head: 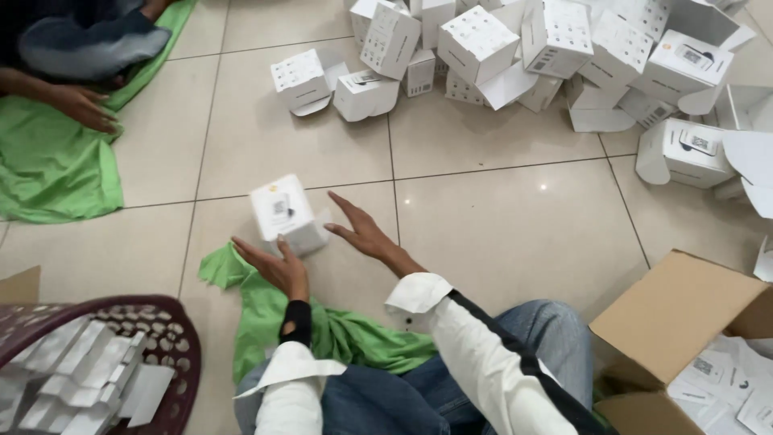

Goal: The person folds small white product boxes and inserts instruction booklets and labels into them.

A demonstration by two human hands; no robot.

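Note:
A small white cardboard box (284, 212) stands on the tiled floor in front of me, its lid flap loose at the right. My left hand (274, 266) lies open just below and left of it, fingers spread, apparently not gripping it. On the box's right side my right hand (364, 232) is open and flat, fingertips near the flap; contact is unclear. Both hands are empty. A green cloth (270, 314) lies under my left wrist and across my lap.
A heap of white boxes (531, 48) fills the far right. An open brown carton (684, 322) stands at the right. A dark red plastic basket (173, 334) of white inserts sits lower left. Another person's hand (84, 106) rests on a second green cloth (56, 161) at upper left.

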